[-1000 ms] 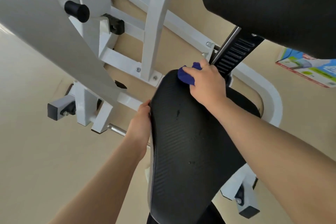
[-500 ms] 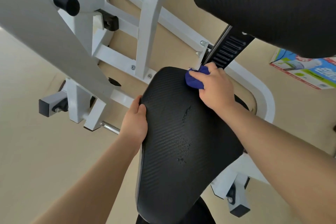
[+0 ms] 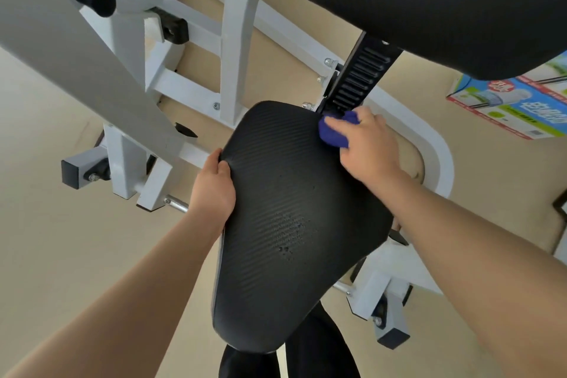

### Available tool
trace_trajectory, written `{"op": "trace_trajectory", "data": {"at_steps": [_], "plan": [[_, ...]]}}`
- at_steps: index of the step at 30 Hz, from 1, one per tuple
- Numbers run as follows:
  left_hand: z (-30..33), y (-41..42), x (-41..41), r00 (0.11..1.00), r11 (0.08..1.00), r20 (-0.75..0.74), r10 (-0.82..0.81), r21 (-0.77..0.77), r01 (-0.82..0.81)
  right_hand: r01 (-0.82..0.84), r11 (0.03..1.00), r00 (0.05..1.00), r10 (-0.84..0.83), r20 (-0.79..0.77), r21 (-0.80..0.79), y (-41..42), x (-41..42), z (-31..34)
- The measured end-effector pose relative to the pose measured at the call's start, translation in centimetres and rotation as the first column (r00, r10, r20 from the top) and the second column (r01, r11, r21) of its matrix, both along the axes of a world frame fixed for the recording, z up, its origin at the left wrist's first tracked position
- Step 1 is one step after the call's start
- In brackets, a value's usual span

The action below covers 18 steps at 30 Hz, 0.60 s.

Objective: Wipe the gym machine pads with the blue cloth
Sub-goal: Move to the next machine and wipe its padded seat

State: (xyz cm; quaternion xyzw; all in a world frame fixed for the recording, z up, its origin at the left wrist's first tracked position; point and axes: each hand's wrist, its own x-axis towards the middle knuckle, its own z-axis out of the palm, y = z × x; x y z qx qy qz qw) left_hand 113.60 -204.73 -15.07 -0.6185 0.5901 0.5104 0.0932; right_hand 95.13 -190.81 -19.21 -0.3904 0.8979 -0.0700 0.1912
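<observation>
The right hand (image 3: 368, 144) grips the blue cloth (image 3: 333, 132) at the seat pad (image 3: 291, 224)'s far edge, left hand (image 3: 214, 190) clasping its side; the back pad (image 3: 429, 0) looks unwiped

The seat pad (image 3: 294, 224) under my left hand (image 3: 213, 190) is black vinyl with a fine ribbed, carbon-like weave, matt with a dull sheen. The cloth (image 3: 333, 132) bunched in my right hand (image 3: 366, 144) is soft, deep blue fabric. Just beyond it a ridged black plastic rail (image 3: 357, 80) rises. The frame (image 3: 236, 40) beyond my left hand is smooth white-painted metal with bare steel bolts. The back pad (image 3: 429, 3) above my right hand has the same weave. The floor (image 3: 61, 255) looks smooth, matt beige.
</observation>
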Motion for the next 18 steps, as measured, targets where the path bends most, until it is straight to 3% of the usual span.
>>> {"op": "trace_trajectory", "data": {"at_steps": [3, 7, 9, 11, 13, 15, 18], "plan": [[-0.2, 0.0, 0.0, 0.997, 0.997, 0.04, -0.06, -0.052, 0.062, -0.001, 1.0, 1.0, 0.001, -0.016, 0.021, 0.2, 0.6, 0.4], [0.5, 0.8, -0.4, 0.993, 0.991, 0.084, -0.085, -0.101, 0.093, -0.306, 0.946, 0.947, 0.314, 0.067, -0.108, 3.5, 6.8, 3.6], [0.8, 1.0, -0.5, 0.971, 0.963, 0.185, -0.153, -0.193, 0.188, -0.455, 0.883, 0.867, 0.468, 0.169, -0.115, 5.2, 8.1, 4.3], [0.9, 1.1, -0.8, 0.942, 0.939, 0.288, -0.176, -0.239, 0.248, -0.553, 0.829, 0.814, 0.559, 0.157, -0.081, 5.7, 6.6, 4.2], [1.0, 1.5, -0.9, 0.947, 0.952, 0.296, -0.125, -0.231, 0.198, -0.483, 0.875, 0.875, 0.482, 0.055, 0.015, 5.8, 3.5, 3.2], [1.4, 2.5, -0.5, 0.976, 0.968, 0.207, -0.074, -0.221, 0.12, -0.27, 0.953, 0.961, 0.276, -0.033, 0.137, 6.3, -0.3, 1.8], [2.0, 4.6, 0.7, 0.988, 0.967, 0.083, -0.128, -0.212, 0.143, 0.017, 0.976, 1.0, -0.022, 0.018, 0.217, 6.9, -2.1, 1.1]]}}
